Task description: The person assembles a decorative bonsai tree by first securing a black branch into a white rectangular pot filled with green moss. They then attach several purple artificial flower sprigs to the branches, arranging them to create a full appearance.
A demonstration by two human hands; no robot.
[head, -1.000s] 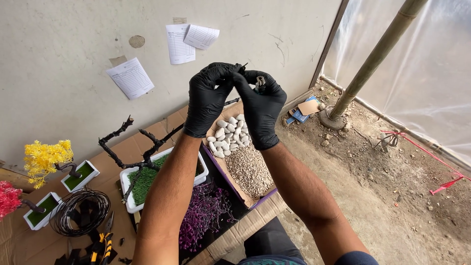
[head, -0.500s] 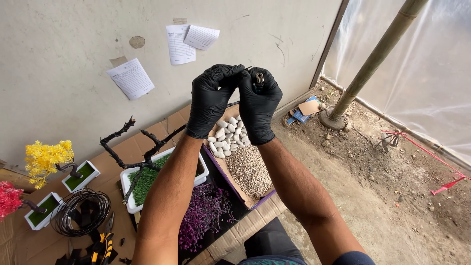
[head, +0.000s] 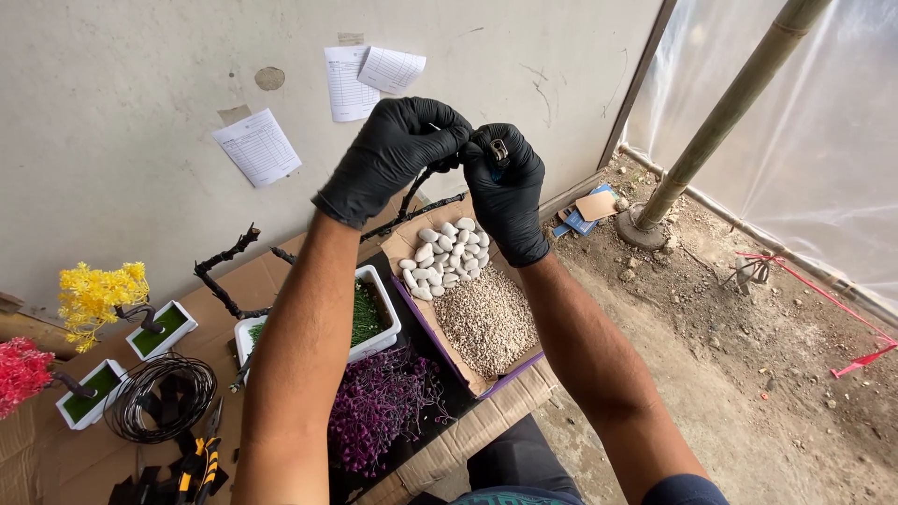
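- Gloves, black, cover both hands, which are raised together above the far edge of the counter [head: 281, 281].
- Left hand [head: 398, 154]: its grip is closed on the top of a dark twig [head: 416, 192], fingers curled over the tip, seemingly to keep it steady.
- Right hand [head: 505, 192]: its grip is clamped on a small dark tool [head: 496, 150] with a metal part, held right against the twig's tip; what kind of tool it is I cannot tell.
- Twig: it runs down from the hands toward the counter's far edge; its lower end is hidden behind the left forearm, and a side branch juts right toward the box.
- Box [head: 468, 374], cardboard, lies below the hands near the right edge: white stones [head: 444, 257] at its far end, fine gravel [head: 486, 323] at the near end, kept apart, likely for easy picking.
- Planter [head: 379, 309], white with green turf, sits just left of the box, partly behind the left arm.
- Purple sprigs [head: 379, 407] are heaped at the near edge.
- Wire coil [head: 159, 397] and pliers [head: 201, 458] lie near the left corner, within reach.
- Two small planters by the left edge carry a yellow tree [head: 94, 295] and a red tree [head: 21, 374].
- Paper sheets [head: 257, 145] are stuck on the wall behind.
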